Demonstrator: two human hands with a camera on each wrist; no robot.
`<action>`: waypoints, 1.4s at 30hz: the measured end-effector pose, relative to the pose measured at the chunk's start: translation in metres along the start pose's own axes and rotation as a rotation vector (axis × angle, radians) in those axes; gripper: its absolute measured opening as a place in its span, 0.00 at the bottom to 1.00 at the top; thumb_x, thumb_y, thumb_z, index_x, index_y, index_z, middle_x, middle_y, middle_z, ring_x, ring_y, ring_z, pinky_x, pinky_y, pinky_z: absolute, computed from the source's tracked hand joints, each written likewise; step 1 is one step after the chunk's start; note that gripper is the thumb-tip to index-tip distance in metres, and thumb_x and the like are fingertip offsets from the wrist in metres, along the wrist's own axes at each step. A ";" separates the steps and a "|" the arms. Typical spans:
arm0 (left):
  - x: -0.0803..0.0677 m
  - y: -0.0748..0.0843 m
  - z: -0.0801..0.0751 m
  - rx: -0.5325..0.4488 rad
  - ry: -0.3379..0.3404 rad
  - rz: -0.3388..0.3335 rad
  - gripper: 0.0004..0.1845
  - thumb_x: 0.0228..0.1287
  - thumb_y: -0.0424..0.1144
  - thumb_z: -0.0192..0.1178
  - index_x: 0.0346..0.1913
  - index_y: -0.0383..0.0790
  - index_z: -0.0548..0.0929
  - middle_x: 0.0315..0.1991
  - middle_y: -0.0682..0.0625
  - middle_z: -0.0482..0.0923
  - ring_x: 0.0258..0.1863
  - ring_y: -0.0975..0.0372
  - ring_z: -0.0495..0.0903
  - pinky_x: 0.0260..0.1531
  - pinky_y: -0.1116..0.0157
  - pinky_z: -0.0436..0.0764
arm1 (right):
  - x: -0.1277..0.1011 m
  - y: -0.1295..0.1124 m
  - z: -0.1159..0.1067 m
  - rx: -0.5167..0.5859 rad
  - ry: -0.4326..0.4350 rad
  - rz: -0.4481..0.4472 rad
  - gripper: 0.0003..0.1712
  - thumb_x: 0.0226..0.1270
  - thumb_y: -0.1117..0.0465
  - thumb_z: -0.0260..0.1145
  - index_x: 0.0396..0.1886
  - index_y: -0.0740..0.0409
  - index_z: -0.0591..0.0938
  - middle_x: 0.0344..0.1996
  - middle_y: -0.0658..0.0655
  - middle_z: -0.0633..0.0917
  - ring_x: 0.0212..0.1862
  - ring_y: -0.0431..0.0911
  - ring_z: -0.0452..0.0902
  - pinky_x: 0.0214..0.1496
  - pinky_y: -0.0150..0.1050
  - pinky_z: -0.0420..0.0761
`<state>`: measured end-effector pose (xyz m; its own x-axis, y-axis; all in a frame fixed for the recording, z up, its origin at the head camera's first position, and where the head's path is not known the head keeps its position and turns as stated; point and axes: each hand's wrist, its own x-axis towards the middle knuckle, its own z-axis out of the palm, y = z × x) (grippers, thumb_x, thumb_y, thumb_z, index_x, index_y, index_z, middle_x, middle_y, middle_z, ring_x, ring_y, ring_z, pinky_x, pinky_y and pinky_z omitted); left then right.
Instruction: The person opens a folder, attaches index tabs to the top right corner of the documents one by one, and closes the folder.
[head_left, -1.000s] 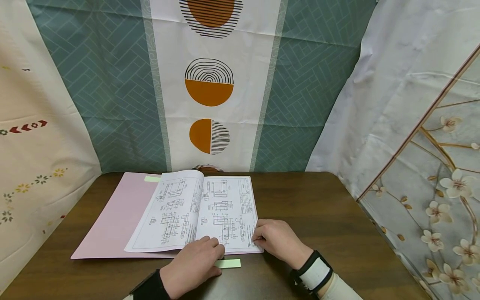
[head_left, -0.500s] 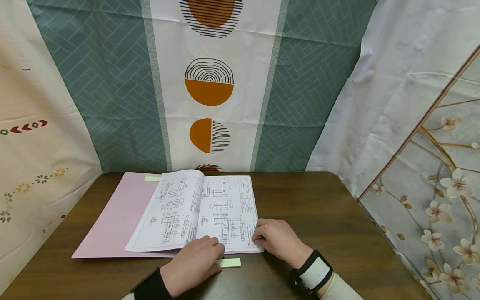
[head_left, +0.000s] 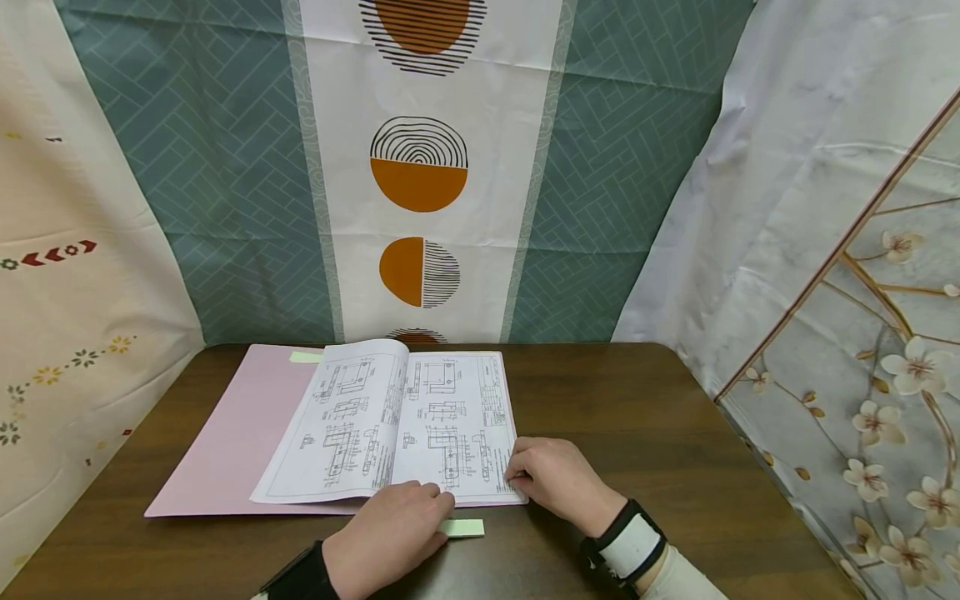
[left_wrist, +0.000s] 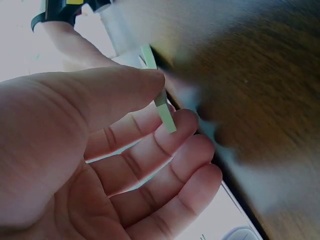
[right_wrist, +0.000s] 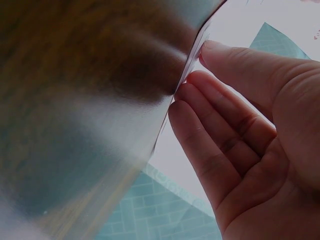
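An open booklet (head_left: 420,425) of technical drawings lies on a pink folder (head_left: 225,442) on the brown table (head_left: 645,425). My left hand (head_left: 390,533) sits at the table's near edge, just below the booklet, on the left end of a pale green paper strip (head_left: 465,527). In the left wrist view the thumb and fingertips (left_wrist: 185,117) pinch that strip (left_wrist: 162,102). My right hand (head_left: 551,479) is at the booklet's lower right corner. In the right wrist view its thumb and fingers (right_wrist: 190,95) pinch the page edge (right_wrist: 192,60).
A second pale green tab (head_left: 305,357) lies at the folder's far edge. Patterned cloth hangs behind the table (head_left: 420,183) and along both sides. A black-and-white band (head_left: 626,546) is on my right wrist. Bare tabletop lies to the right of the booklet.
My left hand and the green strip have shifted slightly to the right. The right hand and the booklet have not moved.
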<state>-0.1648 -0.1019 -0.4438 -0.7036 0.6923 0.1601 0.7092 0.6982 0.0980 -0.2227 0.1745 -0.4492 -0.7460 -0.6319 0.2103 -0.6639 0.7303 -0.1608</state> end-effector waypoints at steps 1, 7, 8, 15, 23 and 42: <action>0.000 0.000 0.000 -0.004 0.003 0.000 0.10 0.67 0.42 0.78 0.39 0.46 0.85 0.28 0.58 0.76 0.27 0.65 0.75 0.27 0.64 0.74 | 0.000 0.000 0.000 0.000 0.001 -0.001 0.09 0.60 0.66 0.87 0.33 0.47 0.95 0.34 0.42 0.87 0.32 0.35 0.73 0.38 0.33 0.79; 0.002 -0.001 0.001 -0.022 0.038 0.008 0.08 0.69 0.41 0.77 0.36 0.47 0.86 0.27 0.59 0.75 0.26 0.66 0.72 0.25 0.66 0.71 | 0.001 -0.001 -0.001 -0.008 0.006 -0.008 0.09 0.60 0.66 0.87 0.33 0.47 0.95 0.34 0.42 0.87 0.32 0.34 0.73 0.37 0.33 0.79; 0.002 -0.001 0.001 -0.028 0.034 0.006 0.08 0.69 0.41 0.77 0.36 0.48 0.86 0.28 0.59 0.75 0.27 0.66 0.71 0.26 0.66 0.72 | 0.002 -0.001 -0.001 -0.010 0.006 -0.008 0.09 0.60 0.66 0.87 0.33 0.48 0.95 0.34 0.42 0.87 0.32 0.34 0.73 0.37 0.33 0.79; 0.001 -0.003 -0.001 -0.054 0.006 0.003 0.11 0.66 0.44 0.80 0.38 0.47 0.86 0.29 0.60 0.75 0.27 0.69 0.72 0.29 0.66 0.74 | 0.003 -0.001 -0.002 -0.015 -0.001 0.000 0.08 0.61 0.65 0.87 0.34 0.47 0.96 0.34 0.42 0.87 0.32 0.35 0.73 0.38 0.34 0.79; 0.005 -0.005 -0.008 -0.026 0.074 0.007 0.09 0.67 0.42 0.80 0.40 0.46 0.87 0.31 0.59 0.78 0.29 0.67 0.74 0.31 0.66 0.77 | 0.003 0.000 -0.003 -0.019 0.007 -0.025 0.09 0.60 0.65 0.87 0.33 0.47 0.95 0.35 0.41 0.87 0.33 0.34 0.75 0.39 0.35 0.80; 0.038 -0.026 0.000 -0.021 0.241 -0.104 0.09 0.69 0.40 0.78 0.45 0.45 0.88 0.36 0.56 0.83 0.33 0.64 0.77 0.35 0.65 0.80 | 0.006 0.004 -0.005 0.048 -0.042 0.004 0.06 0.65 0.62 0.85 0.38 0.50 0.95 0.36 0.42 0.89 0.33 0.34 0.77 0.40 0.35 0.82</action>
<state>-0.2101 -0.0942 -0.4403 -0.7441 0.5514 0.3772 0.6359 0.7577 0.1466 -0.2298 0.1753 -0.4439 -0.7496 -0.6399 0.1691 -0.6618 0.7202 -0.2082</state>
